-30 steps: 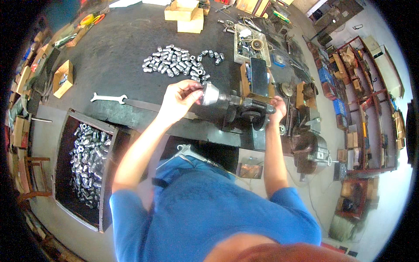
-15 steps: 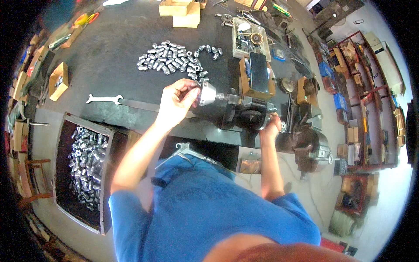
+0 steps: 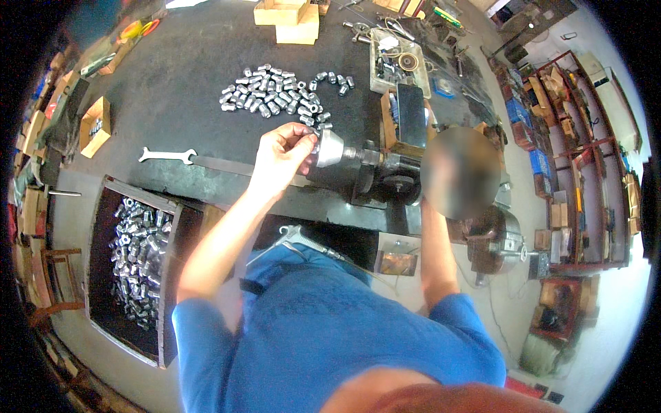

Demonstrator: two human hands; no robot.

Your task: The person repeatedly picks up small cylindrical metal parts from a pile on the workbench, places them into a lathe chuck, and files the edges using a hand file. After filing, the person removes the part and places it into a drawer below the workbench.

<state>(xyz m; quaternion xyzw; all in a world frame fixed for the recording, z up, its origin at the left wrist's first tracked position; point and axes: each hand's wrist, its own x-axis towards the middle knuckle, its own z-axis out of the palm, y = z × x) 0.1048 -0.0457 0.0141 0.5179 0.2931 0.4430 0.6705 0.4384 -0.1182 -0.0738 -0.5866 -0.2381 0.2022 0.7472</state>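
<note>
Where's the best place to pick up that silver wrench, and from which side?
Probably by the middle of its shank, from above: the silver wrench lies flat, and the shank is narrower than the forked ends, so its long edges suit a pinch. I'd avoid its right end, which lies close against a flat metal strip.

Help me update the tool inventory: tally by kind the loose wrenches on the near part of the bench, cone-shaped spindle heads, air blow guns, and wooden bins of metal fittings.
Open-end wrench: 1
Cone-shaped spindle head, at the left hand: 1
Air blow gun: 1
Wooden bin of metal fittings: 1
Total: 4
</note>
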